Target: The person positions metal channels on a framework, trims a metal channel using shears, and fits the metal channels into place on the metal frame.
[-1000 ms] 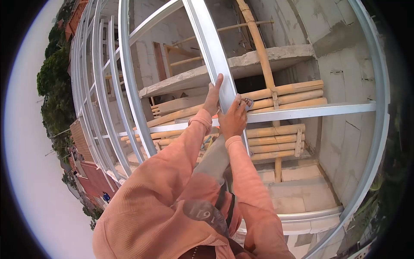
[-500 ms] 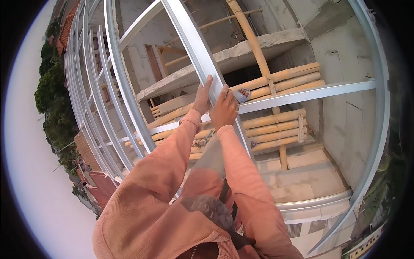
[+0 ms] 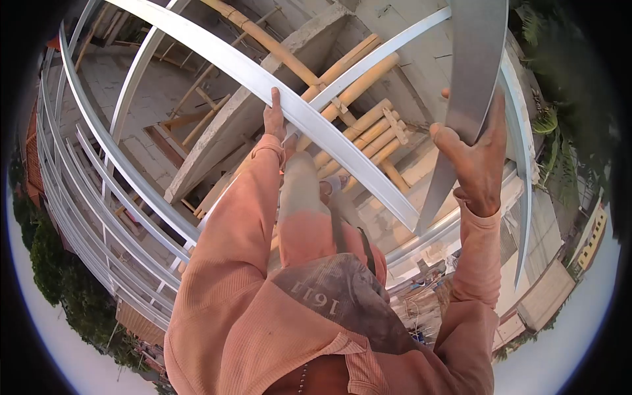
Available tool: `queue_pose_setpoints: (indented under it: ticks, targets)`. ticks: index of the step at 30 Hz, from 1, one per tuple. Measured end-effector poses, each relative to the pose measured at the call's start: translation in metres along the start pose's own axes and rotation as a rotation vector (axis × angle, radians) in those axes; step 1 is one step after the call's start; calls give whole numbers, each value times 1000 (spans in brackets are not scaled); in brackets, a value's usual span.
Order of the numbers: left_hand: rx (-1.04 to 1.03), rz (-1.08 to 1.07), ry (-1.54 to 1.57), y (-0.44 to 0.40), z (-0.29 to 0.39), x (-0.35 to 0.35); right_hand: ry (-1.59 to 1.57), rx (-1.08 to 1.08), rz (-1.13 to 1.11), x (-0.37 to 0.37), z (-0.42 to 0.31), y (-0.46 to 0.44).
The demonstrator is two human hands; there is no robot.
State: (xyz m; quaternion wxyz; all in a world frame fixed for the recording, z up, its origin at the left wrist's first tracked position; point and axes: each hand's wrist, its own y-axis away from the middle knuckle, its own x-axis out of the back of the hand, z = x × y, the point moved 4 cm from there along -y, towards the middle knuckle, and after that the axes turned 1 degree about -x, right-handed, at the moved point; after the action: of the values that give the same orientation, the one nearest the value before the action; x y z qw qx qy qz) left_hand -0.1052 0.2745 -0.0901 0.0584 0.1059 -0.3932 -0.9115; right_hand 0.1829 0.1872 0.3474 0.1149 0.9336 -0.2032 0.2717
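My left hand (image 3: 274, 120) is at the near edge of a long shiny metal channel (image 3: 296, 112), one digit up against its side and the other fingers mostly hidden. The channel slants from upper left to lower right across the roof frame. Off to the right, my raised right hand (image 3: 477, 161) grips a flat grey metal strip (image 3: 473, 72), thumb on one side and fingers on the other. The strip's lower end tapers behind my hand, close to the channel's end. A crossing metal bar (image 3: 382, 56) meets the channel from the upper right.
Bamboo poles (image 3: 378, 131) tied in a scaffold lie below, with my sandalled foot (image 3: 336, 183) near them. A concrete beam (image 3: 243, 112) runs below the frame. Several curved metal rails (image 3: 99, 164) fill the left side. Ferns (image 3: 550, 125) hang at the right, above house roofs.
My right hand has left the channel and moved right, now holding the grey strip. My left hand remains at the channel. The view has turned, so the channel slants more.
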Motion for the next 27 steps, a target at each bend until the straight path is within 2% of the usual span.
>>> queue_pose_setpoints:
  ticks: [1,2,6,8,10,13,15,18,21,22,24,25,26,27]
  targets:
    - [-36,-14,7,-12,-5,-4,-27,-33,144,48,-16,16]
    - [17,-25,8,-15,-3,-10,-51,-30,247,94,-19,35]
    - [6,-98,32,-29,-11,-3,-226,-35,621,278,26,161]
    - [-38,-160,40,-25,-9,2,-280,-44,835,338,55,243]
    - [-18,-122,-34,-23,-5,5,-338,-37,1050,385,86,321]
    - [-38,-8,-107,1,6,-10,-360,-157,1398,404,123,386]
    - [-39,72,-157,4,9,-11,-361,-259,1544,408,163,425]
    - [-64,136,-222,5,10,-13,-432,-350,1586,452,261,526]
    - [-74,147,-275,-9,4,-2,-539,-363,1560,463,348,600]
    - [-76,157,-287,-3,8,-5,-444,-425,1679,463,369,618]
    - [-79,120,-307,-9,10,-3,-526,-417,1695,470,413,661]
    - [-79,137,-322,-7,10,-1,-564,-419,1708,470,426,679]
    - [-78,148,-337,-6,12,-2,-522,-488,1748,460,418,678]
    - [-75,158,-348,-6,13,-5,-495,-454,1738,452,405,670]
